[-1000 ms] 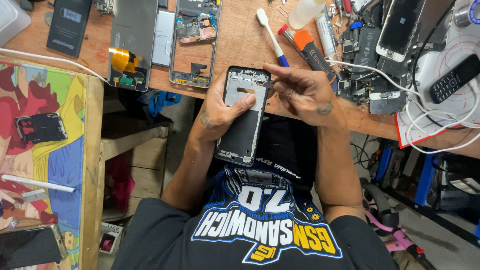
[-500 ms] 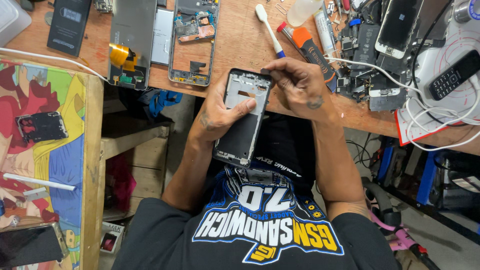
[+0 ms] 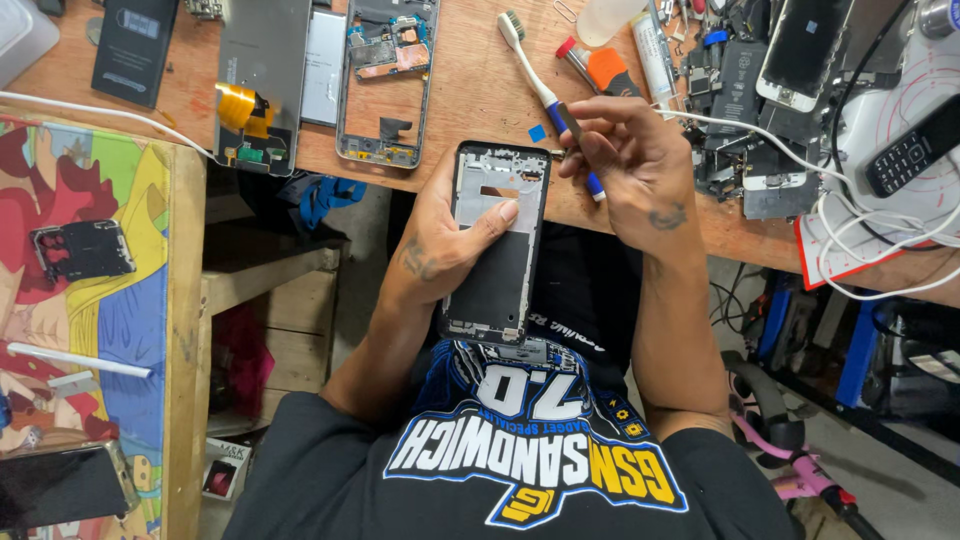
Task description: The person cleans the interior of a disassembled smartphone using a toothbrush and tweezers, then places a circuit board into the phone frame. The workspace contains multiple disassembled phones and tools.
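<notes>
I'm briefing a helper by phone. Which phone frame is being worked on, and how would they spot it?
Start at the wooden workbench. Just off its near edge, the left hand holds the phone frame upright. Unlike the opened phones lying flat on the bench, it is lifted.

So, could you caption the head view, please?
Left hand holds a black rectangular phone frame; right hand hovers beside it.

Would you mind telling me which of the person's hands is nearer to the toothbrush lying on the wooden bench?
The right. The right hand lies over the handle end of the toothbrush, seemingly touching it. The left hand is lower, holding the phone frame, clear of the brush.
</notes>
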